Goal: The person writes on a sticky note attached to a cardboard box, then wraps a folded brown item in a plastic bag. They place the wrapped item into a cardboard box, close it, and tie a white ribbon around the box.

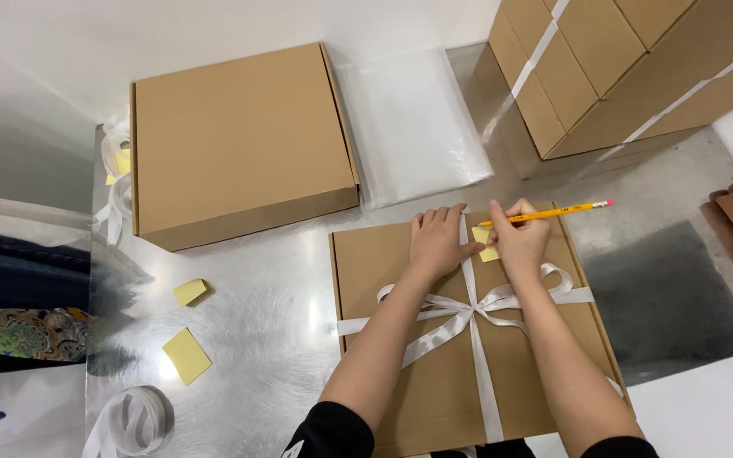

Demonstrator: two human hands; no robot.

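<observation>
A flat brown cardboard box [392, 263] lies on the metal table, tied with a white ribbon [468, 314] in a bow. My left hand [436, 242] rests flat on the box's far part, fingers pressing next to a yellow sticky note [485, 253]. My right hand [519, 242] holds a yellow pencil [566, 212] with a pink eraser, its tip down at the note beside the ribbon. The note is mostly hidden between my hands.
A second closed brown box [239, 140] sits at the far left, clear plastic bags [417, 119] beside it. Stacked taped cartons [629, 68] stand far right. Sticky note pads [187, 354] and a ribbon roll [133, 420] lie near left.
</observation>
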